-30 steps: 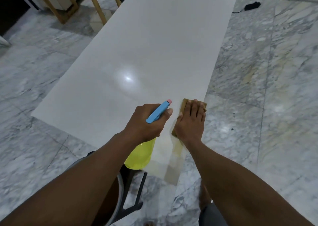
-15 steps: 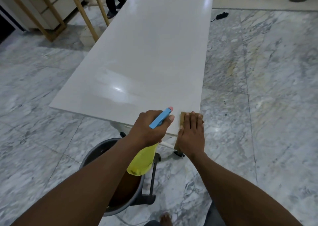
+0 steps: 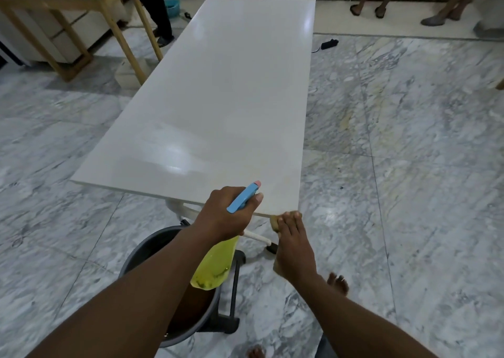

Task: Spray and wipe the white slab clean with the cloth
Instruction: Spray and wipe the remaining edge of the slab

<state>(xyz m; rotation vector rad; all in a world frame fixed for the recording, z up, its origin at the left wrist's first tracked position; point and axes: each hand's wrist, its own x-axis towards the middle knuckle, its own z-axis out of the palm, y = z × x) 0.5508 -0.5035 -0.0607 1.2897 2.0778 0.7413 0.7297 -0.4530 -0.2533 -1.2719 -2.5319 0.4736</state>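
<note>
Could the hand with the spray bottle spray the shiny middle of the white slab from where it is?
Probably yes. The left hand holds the spray bottle at the white slab's near edge, nozzle pointing over it, and nothing lies on the surface between.

White slab (image 3: 226, 106) on white frame (image 3: 191, 210) over marble floor (image 3: 409, 166)

a grey bucket (image 3: 141, 251) sits on the marble floor (image 3: 409, 166); a wooden table (image 3: 81, 3) stands beyond, bystanders' feet (image 3: 366, 10) farther off.

The head camera looks forward and down, close over the hands, along the white slab (image 3: 218, 98).
</note>
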